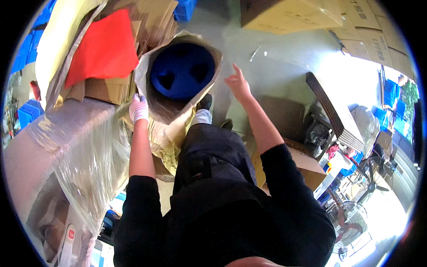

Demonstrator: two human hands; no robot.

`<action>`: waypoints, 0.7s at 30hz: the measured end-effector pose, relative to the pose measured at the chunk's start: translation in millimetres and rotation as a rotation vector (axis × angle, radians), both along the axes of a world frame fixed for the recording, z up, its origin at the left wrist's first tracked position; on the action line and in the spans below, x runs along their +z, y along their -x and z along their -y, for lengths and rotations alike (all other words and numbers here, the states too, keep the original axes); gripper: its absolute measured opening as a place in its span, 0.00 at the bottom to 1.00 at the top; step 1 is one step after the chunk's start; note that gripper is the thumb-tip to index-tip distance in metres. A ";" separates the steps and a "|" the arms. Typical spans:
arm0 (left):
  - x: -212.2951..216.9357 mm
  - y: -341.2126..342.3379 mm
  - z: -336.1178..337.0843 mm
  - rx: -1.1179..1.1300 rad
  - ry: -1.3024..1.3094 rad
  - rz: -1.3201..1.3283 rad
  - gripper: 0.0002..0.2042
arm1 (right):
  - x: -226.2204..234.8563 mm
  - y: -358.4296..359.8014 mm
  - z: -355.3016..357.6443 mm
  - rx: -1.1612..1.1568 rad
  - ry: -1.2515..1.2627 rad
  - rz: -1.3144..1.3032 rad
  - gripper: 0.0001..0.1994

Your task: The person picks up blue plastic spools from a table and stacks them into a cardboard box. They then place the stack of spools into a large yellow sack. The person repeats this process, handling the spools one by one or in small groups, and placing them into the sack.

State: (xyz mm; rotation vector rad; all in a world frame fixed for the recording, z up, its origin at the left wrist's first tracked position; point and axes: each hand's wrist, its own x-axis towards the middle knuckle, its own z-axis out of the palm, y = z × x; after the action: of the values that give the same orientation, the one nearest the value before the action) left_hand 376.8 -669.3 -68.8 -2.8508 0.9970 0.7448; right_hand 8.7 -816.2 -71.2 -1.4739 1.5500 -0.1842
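A large brown paper sack (141,71) stands in front of me with its mouth spread wide. Inside it sits a round, dark blue object (187,71) with darker patches, perhaps openings, on its face. My left hand (138,108), in a pink-and-white striped glove, is closed on the sack's near left rim. My right hand (239,84) is bare and held in the air to the right of the sack, apart from it. Its index finger points out and nothing is in its grasp.
Flat cardboard (106,90) is stacked at the left under a red sheet (104,46). Stretch film (95,155) hangs at the near left. Cartons (289,15) stand far ahead, and another open carton (307,167) is by my right elbow. A fan (349,222) stands at lower right.
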 end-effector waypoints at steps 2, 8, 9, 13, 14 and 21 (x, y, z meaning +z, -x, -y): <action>13.9 4.0 -9.6 0.048 0.099 -0.011 0.24 | 4.7 34.5 -43.0 -0.141 -0.022 0.010 0.35; 75.5 105.7 15.6 -0.370 0.470 0.116 0.30 | -17.8 195.3 -227.3 -0.629 -0.153 0.018 0.27; 85.4 132.7 14.5 -0.416 0.405 -0.011 0.29 | 7.2 206.0 -251.8 -0.724 -0.168 -0.024 0.25; 83.3 217.6 -9.7 -0.971 0.584 -0.208 0.32 | 76.1 248.5 -370.7 -1.118 -0.179 0.137 0.22; 98.2 257.4 -18.5 -1.054 0.498 -0.336 0.32 | 86.9 254.2 -420.5 -1.249 -0.171 0.176 0.22; 77.0 475.5 -124.8 -1.910 -0.130 -0.538 0.25 | 45.6 176.2 -792.5 -2.116 -0.297 -0.051 0.21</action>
State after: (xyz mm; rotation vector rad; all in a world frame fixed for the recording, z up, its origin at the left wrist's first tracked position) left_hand -98.8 -544.5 8.2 -0.5262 2.5536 0.9710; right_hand -167.6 -23.7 -25.6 0.8733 2.3406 -0.9946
